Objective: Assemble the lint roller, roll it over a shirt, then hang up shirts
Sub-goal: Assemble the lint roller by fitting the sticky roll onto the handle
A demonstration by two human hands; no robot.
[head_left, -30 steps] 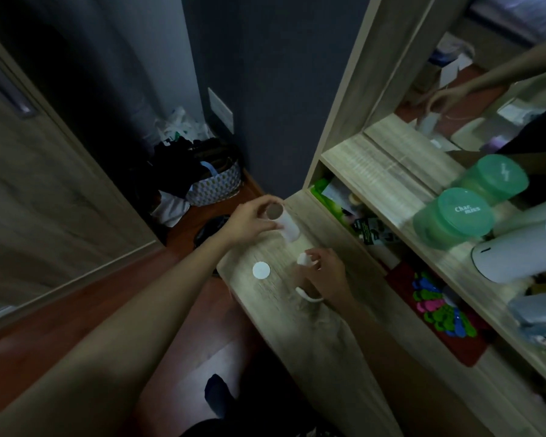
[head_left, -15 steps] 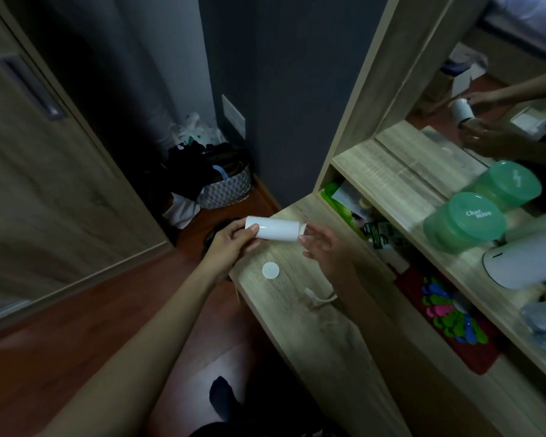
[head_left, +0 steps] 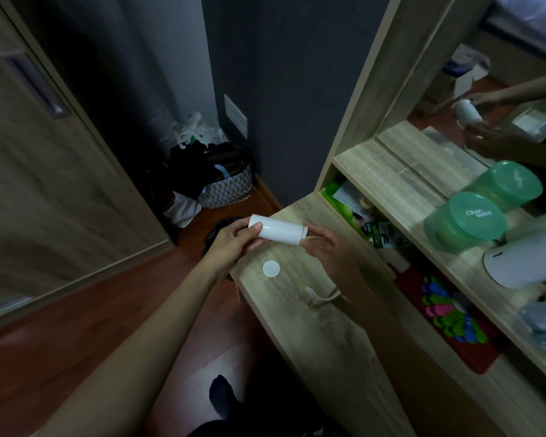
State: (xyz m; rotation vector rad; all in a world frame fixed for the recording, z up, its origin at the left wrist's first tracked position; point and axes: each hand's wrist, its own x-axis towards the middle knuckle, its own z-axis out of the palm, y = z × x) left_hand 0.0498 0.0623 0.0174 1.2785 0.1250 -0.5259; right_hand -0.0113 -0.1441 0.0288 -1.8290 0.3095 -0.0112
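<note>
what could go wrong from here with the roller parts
The white roll is gripped only at its ends, by the left hand and right hand; a slip might drop it to the floor. The round cap lies loose near the edge of the desk, where a forearm might knock it off. The handle lies by the right forearm and might get swept.

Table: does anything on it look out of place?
A round white cap lies loose on the table and a white handle lies nearby, while the left hand holds the roll. Parts not yet joined.
</note>
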